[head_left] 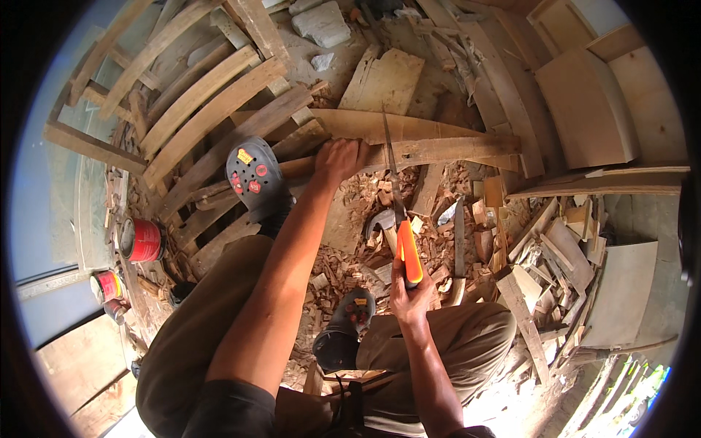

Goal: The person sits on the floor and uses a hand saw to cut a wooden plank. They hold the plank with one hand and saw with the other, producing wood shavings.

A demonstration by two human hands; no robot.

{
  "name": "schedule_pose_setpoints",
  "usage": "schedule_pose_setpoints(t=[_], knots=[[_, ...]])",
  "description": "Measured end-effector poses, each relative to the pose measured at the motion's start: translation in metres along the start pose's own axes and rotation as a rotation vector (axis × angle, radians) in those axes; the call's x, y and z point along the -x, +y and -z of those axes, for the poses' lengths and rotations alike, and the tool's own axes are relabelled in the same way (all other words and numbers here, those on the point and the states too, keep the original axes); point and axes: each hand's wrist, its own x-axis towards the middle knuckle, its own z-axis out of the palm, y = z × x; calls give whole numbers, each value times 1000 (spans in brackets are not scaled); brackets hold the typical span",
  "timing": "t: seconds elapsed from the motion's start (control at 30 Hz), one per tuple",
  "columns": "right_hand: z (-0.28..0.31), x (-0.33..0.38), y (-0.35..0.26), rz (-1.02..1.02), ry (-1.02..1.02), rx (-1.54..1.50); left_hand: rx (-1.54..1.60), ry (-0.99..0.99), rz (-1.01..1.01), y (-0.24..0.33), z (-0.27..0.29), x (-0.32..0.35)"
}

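Observation:
My right hand (411, 296) is wrapped round the orange handle of a handsaw (410, 252). The narrow blade points away from me and crosses a wooden beam (453, 150). Just left of the blade, my left hand (342, 158) is closed over the same beam. My left foot, in a dark clog (254, 179), rests against the wood to the left of that hand. Under the saw, among the chips, lies what looks like a hammer (381, 220), partly hidden. To its right is a long, flat grey tool (459, 237), perhaps a chisel.
Wood chips and offcuts (438, 226) cover the ground between my feet. A slatted wooden frame (212, 102) lies at the far left. Cans, one of them a red can (142, 239), stand at the left. Boards (584, 109) lean at the right, above piled scraps (562, 263).

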Motion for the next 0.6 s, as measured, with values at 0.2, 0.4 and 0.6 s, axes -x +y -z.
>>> schedule_pose_setpoints(t=[0.2,0.4,0.6], knots=[[5,12,34,169,-19,-276,-65,129,248,7,-12,-11],[20,32,78,-12,-183,-2,-54,129,424,12,-11,-18],[32,48,49,43,-81,125,-83,163,383,13,-14,-7]])
